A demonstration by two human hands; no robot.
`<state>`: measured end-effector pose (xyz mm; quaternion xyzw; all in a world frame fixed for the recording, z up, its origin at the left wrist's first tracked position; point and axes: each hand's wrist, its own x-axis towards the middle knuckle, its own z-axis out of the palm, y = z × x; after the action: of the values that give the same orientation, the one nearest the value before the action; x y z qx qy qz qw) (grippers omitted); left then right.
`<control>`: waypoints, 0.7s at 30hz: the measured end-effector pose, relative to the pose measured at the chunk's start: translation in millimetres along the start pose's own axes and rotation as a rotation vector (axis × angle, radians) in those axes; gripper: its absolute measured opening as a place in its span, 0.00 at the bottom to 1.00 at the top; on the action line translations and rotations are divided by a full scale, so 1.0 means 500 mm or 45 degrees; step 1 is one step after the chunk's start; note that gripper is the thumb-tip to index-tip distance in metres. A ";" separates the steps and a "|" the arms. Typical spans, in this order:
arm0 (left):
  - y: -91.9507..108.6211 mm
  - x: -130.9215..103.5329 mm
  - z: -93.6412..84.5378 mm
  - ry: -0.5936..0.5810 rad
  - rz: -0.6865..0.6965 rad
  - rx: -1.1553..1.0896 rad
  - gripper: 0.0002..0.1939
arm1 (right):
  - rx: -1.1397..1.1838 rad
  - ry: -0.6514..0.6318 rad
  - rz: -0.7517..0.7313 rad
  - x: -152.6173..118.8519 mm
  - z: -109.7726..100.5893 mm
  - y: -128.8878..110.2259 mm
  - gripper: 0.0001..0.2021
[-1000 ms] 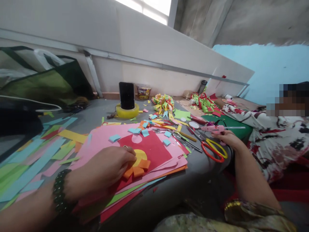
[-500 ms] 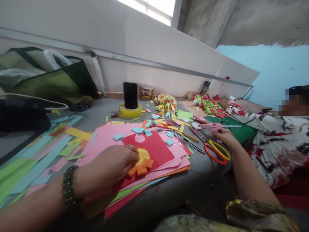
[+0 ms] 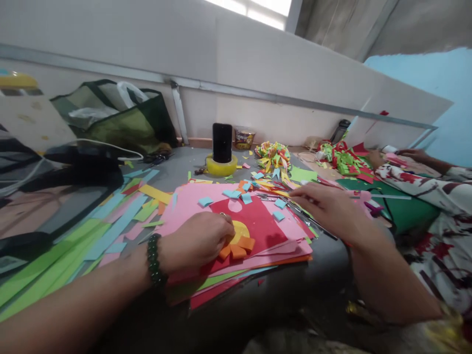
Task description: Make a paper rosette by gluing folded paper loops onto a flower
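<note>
My left hand (image 3: 201,241) is closed at the left edge of a paper flower, a yellow disc (image 3: 240,231) with folded orange paper petals (image 3: 238,250). The flower rests on a red paper sheet (image 3: 258,221) atop a stack of coloured paper (image 3: 297,248). My right hand (image 3: 328,209) stretches over the tools to the right of the stack, fingers extended and holding nothing visible. Beneath it lie slim pen-like tools (image 3: 313,222), partly covered. Behind that hand is a pink glue gun (image 3: 359,195) with a glue stick. Small blue folded strips (image 3: 246,198) lie scattered on the sheets.
Paper strips (image 3: 121,223) cover the table's left side. Behind the stack, a phone (image 3: 222,142) stands in a yellow tape roll (image 3: 221,166), near a snack cup (image 3: 244,137) and a paper-strip bundle (image 3: 273,156). A co-worker's sleeve (image 3: 413,179) is at right, by a green item (image 3: 409,206).
My right hand has let go of the glue gun and moved left over the slim tools, hiding the scissors. My left hand stays at the flower. The view has shifted left.
</note>
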<state>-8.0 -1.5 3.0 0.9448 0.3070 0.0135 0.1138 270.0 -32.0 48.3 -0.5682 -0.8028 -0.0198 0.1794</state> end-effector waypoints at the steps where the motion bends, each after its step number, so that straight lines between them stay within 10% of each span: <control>1: 0.004 0.001 -0.004 -0.041 -0.032 -0.002 0.13 | -0.038 -0.078 -0.044 0.038 0.014 -0.019 0.15; 5: 0.016 0.005 -0.017 -0.126 -0.108 0.021 0.14 | -0.241 -0.388 0.032 0.168 0.081 -0.049 0.14; 12: 0.014 0.008 -0.010 -0.118 -0.105 0.061 0.13 | -0.263 -0.373 0.033 0.228 0.165 -0.015 0.19; 21: 0.012 0.007 -0.008 -0.082 -0.108 0.062 0.12 | -0.201 0.161 -0.145 0.221 0.147 0.014 0.18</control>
<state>-2.3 -3.2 8.0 0.9333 0.3433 -0.0293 0.1012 224.8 87.7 12.6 -0.5318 -0.8168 -0.1291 0.1829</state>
